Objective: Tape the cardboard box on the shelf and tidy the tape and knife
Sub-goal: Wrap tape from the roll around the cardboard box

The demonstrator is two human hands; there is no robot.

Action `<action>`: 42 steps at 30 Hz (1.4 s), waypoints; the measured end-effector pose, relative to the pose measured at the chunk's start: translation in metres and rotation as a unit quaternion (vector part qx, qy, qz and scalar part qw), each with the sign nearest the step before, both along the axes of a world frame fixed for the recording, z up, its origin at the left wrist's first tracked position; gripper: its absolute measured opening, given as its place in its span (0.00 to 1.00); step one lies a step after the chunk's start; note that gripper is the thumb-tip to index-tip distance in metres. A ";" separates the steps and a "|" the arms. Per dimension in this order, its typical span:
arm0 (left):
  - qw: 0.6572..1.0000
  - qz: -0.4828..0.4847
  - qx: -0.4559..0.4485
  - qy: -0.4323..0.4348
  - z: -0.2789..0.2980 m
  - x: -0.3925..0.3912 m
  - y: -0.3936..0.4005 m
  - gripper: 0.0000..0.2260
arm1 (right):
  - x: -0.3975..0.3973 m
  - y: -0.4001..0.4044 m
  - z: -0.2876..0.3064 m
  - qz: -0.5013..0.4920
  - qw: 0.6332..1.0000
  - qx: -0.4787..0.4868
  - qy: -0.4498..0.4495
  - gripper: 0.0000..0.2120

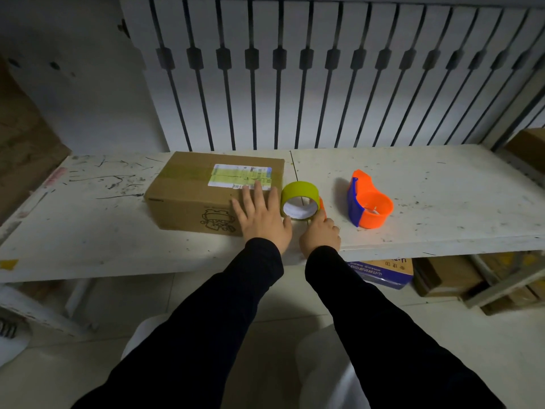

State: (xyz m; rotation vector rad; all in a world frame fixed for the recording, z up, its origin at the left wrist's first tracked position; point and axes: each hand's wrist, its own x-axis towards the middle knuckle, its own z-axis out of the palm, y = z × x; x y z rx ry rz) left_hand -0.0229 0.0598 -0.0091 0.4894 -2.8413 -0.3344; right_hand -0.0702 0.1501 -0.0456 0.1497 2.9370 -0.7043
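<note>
I look down at a scuffed white shelf [413, 184] with both arms in black sleeves reaching forward. A closed cardboard box [203, 190] sits on the shelf, left of centre, with a strip of yellowish tape running along its top and over a white label [240, 176]. A cartoon figure is printed on its near side.

My left hand [261, 214] lies flat on the near right corner of the box, palm down, fingers spread and straight, fingertips reaching the label's lower edge. It grips nothing.

Just right of the box stands a roll of yellow-green tape [300, 203], on edge, its hollow core facing me. My right hand [320, 233] rests on the shelf just below the roll, fingers curled, with one finger stretched up against the roll's lower right rim. An orange object shows just behind that finger; I cannot tell what it is or whether the hand holds it.

Further right, apart from the hands, an orange and blue tape dispenser [368, 202] lies on the shelf.

Behind the shelf is a white slatted panel [324, 69]. Below it, on the floor at the right, are more cartons [442, 276].
</note>
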 end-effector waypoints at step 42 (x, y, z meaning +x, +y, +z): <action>0.988 -0.031 0.151 -0.006 0.022 0.056 -0.080 0.28 | 0.025 -0.058 0.057 0.139 0.978 -0.145 0.051 0.20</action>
